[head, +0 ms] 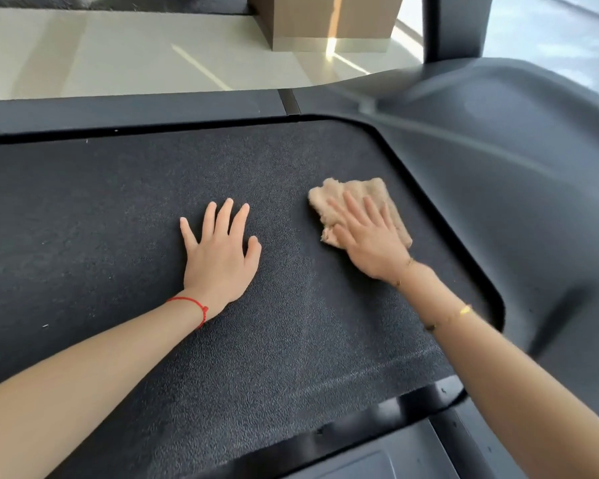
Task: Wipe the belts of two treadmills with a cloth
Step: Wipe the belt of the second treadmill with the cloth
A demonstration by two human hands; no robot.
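Note:
A dark textured treadmill belt [118, 209] fills most of the head view. My left hand [220, 252] lies flat on the belt near its middle, fingers spread and straight, with a red string on the wrist. To its right my right hand [369, 238] presses flat on a beige fluffy cloth [355, 193], fingers straight over it. The cloth lies on the belt close to the curved motor cover; part of it is hidden under the hand. The right hand is slightly blurred.
A grey plastic motor cover [519, 167] rises to the right of the belt, with a dark upright post [457, 25] behind it. A side rail [125, 110] borders the belt's far edge. Beyond it lies pale tiled floor [83, 53] and a wooden column base [329, 22].

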